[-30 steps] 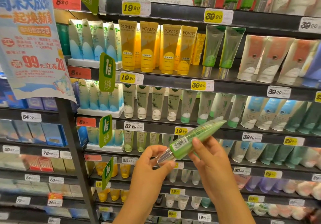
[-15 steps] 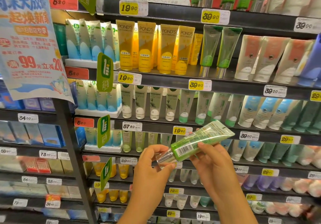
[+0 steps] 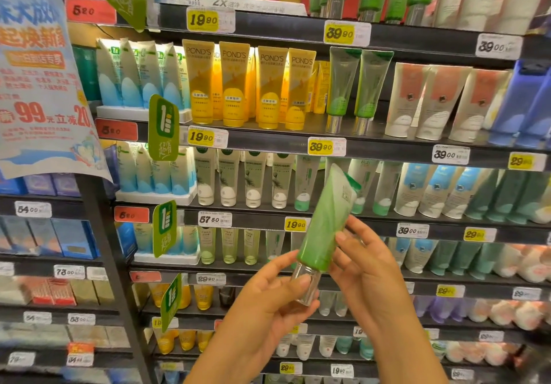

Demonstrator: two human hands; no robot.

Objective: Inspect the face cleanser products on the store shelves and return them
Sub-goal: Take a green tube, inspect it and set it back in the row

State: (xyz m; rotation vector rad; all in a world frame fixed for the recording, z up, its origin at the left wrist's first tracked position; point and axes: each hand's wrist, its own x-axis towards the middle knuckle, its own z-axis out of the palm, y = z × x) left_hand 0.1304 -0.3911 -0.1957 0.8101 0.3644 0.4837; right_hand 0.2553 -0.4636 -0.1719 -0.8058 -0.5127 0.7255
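In front of the shelves, the left hand (image 3: pixel 269 297) pinches the clear cap of a green cleanser tube (image 3: pixel 323 225) between thumb and curled fingers. The right hand (image 3: pixel 368 267) holds the tube's lower body with fingers bent round it. The tube tilts cap-down, crimped end up and to the right. Behind, yellow Pond's tubes (image 3: pixel 235 84) stand upright on a dark shelf (image 3: pixel 268 139), with two matching green tubes (image 3: pixel 356 88) beside them.

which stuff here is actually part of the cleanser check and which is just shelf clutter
In the job:
green tube, cap down
left hand, gripping its clear cap
right hand, on the tube body
matching green tubes on the shelf

Just there:
yellow Pond's tubes
sale poster
price tags
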